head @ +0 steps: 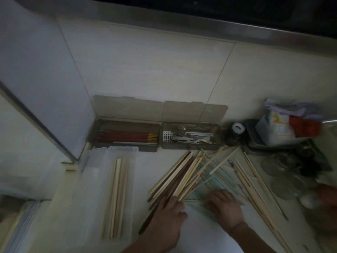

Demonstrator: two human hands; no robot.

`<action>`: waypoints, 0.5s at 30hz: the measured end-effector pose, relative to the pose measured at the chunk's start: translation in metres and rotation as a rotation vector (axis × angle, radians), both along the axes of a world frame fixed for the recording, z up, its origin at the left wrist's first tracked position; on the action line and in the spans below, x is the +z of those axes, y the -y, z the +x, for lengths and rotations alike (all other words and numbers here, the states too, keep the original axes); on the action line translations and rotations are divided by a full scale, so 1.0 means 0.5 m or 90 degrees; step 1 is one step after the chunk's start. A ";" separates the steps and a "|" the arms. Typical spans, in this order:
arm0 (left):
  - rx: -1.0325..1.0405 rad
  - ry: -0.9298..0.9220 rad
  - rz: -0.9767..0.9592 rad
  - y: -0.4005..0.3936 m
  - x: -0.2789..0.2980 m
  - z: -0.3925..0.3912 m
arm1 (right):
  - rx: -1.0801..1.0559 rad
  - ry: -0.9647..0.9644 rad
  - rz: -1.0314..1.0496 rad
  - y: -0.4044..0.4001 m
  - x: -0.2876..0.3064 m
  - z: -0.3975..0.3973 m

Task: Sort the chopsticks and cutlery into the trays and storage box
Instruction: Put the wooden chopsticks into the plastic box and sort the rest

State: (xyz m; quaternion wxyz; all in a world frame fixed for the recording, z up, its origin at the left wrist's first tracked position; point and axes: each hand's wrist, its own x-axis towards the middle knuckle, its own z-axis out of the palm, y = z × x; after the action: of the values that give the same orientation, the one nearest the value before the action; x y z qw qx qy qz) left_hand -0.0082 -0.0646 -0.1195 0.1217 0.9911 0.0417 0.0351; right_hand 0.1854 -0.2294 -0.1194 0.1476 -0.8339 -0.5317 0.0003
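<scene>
Left hand [168, 216] gripped a bundle of pale chopsticks [182, 172]; right hand [225, 207] pressed, fingers curled, on green chopsticks [215, 181] on the surface [149, 170].

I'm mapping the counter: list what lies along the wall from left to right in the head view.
Brown tray of red chopsticks → brown tray of metal cutlery → dark jar with a white lid → bin of packets.

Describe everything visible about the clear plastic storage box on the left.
The clear storage box is a long, translucent plastic container lying open on the pale counter, its lid folded out to its left. Several pale wooden chopsticks lie lengthwise inside. Neither hand touches it.
</scene>
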 end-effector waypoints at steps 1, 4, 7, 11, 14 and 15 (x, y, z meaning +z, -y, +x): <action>0.002 -0.004 0.002 0.001 0.002 -0.002 | -0.016 -0.016 -0.013 0.002 -0.004 0.002; 0.003 -0.016 0.025 0.002 0.012 -0.005 | -0.031 -0.039 -0.046 0.006 -0.017 0.007; 0.002 -0.035 0.055 0.004 0.025 -0.007 | -0.034 -0.062 -0.066 0.000 -0.011 0.013; -0.004 -0.038 0.080 0.006 0.026 -0.013 | -0.033 -0.079 -0.094 -0.003 0.008 0.025; 0.001 -0.057 0.079 0.001 0.032 -0.015 | -0.054 -0.095 -0.042 -0.012 0.046 0.033; -0.012 -0.030 0.085 0.001 0.018 -0.019 | -0.057 -0.117 -0.011 -0.023 0.065 0.034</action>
State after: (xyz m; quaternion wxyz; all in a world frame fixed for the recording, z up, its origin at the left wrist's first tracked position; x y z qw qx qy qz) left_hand -0.0178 -0.0653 -0.1107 0.0549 0.9979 0.0329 0.0133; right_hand 0.2023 -0.2178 -0.0867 0.1886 -0.8544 -0.4784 0.0748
